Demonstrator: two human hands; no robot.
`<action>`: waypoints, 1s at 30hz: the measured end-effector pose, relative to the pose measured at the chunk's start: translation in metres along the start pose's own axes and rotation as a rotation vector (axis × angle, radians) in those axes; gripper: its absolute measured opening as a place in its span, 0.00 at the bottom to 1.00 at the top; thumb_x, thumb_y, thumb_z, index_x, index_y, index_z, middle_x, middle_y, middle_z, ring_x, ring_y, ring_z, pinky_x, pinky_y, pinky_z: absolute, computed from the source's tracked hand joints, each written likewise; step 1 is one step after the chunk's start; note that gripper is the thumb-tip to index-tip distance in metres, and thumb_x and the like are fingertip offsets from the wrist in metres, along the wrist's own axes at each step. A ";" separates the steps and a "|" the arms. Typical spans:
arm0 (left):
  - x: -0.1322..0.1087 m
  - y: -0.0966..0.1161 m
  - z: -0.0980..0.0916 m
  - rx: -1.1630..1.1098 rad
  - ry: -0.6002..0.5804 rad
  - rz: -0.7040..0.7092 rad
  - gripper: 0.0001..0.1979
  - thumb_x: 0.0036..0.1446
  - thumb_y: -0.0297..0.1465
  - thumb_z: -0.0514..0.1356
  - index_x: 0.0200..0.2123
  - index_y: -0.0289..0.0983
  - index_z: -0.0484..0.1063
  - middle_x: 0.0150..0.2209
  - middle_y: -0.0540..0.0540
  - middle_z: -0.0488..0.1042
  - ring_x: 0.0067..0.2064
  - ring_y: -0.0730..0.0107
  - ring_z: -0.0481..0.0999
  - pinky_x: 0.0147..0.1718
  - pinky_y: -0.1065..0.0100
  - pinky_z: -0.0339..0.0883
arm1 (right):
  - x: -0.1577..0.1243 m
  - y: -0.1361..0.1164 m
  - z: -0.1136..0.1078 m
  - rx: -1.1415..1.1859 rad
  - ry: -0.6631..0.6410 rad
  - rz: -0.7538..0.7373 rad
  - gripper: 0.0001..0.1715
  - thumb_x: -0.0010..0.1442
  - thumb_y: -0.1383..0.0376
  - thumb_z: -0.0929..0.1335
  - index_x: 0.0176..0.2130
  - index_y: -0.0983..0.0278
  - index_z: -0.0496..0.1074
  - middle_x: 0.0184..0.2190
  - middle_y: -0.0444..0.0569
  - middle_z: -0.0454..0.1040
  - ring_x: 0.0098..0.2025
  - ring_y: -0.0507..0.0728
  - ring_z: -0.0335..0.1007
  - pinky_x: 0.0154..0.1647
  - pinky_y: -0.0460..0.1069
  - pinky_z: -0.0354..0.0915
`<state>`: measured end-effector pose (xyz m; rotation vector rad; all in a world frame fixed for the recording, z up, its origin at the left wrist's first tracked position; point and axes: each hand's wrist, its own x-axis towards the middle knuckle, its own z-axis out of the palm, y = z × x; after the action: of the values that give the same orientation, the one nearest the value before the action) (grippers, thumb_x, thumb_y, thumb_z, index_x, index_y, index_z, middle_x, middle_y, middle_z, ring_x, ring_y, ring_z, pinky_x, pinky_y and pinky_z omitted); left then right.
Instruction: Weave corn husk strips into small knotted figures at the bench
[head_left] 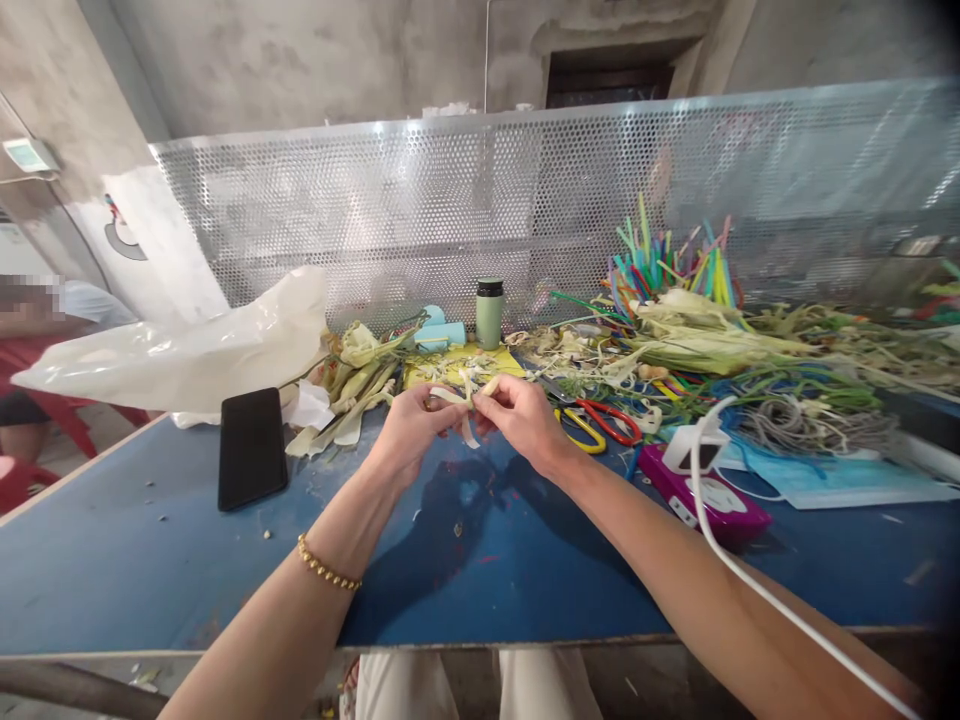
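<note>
Pale strips of what looks like corn husk are pinched between both hands above the blue table. My left hand is closed, its thumb and forefinger on the strips. From the other side my right hand pinches them too, close to the left fingertips. One strip end hangs down between the hands and another bends up over the left fingers. Just right of my right hand lie scissors with red and yellow handles. Behind the hands, husk scraps rest on a yellow sheet.
A black phone and a pale plastic bag lie left. Behind stands a green tumbler before a perforated metal screen. To the right are husks, coloured stems, a purple power strip and a white cable.
</note>
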<state>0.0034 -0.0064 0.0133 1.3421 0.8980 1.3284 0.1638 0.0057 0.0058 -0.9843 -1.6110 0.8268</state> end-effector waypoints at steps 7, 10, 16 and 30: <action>0.001 -0.004 0.002 -0.003 -0.022 -0.033 0.12 0.40 0.32 0.70 0.29 0.32 0.76 0.21 0.50 0.71 0.24 0.76 0.66 0.27 0.70 0.55 | -0.001 -0.008 -0.002 0.083 -0.003 0.084 0.07 0.53 0.63 0.70 0.29 0.63 0.68 0.22 0.44 0.73 0.25 0.54 0.72 0.27 0.48 0.65; 0.000 -0.003 0.003 0.026 -0.046 -0.033 0.08 0.40 0.30 0.68 0.27 0.33 0.76 0.20 0.51 0.70 0.24 0.76 0.65 0.27 0.70 0.55 | 0.000 -0.014 -0.007 0.088 0.036 0.100 0.11 0.51 0.61 0.72 0.34 0.64 0.72 0.28 0.45 0.75 0.30 0.53 0.72 0.29 0.47 0.64; -0.005 0.001 0.003 0.072 -0.157 -0.059 0.06 0.43 0.29 0.65 0.21 0.34 0.72 0.20 0.51 0.69 0.23 0.76 0.63 0.26 0.70 0.54 | 0.000 -0.016 -0.015 0.144 -0.186 0.056 0.19 0.50 0.53 0.74 0.29 0.66 0.73 0.25 0.44 0.72 0.27 0.50 0.65 0.29 0.46 0.62; -0.005 0.010 0.001 -0.136 -0.228 -0.151 0.05 0.46 0.28 0.66 0.26 0.33 0.74 0.22 0.47 0.71 0.26 0.75 0.68 0.27 0.71 0.58 | -0.001 -0.023 -0.021 0.295 -0.272 0.084 0.18 0.50 0.56 0.75 0.28 0.67 0.72 0.23 0.44 0.72 0.23 0.49 0.65 0.24 0.45 0.61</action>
<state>0.0021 -0.0137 0.0218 1.2654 0.7245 1.0767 0.1796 -0.0045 0.0307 -0.7564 -1.6210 1.2609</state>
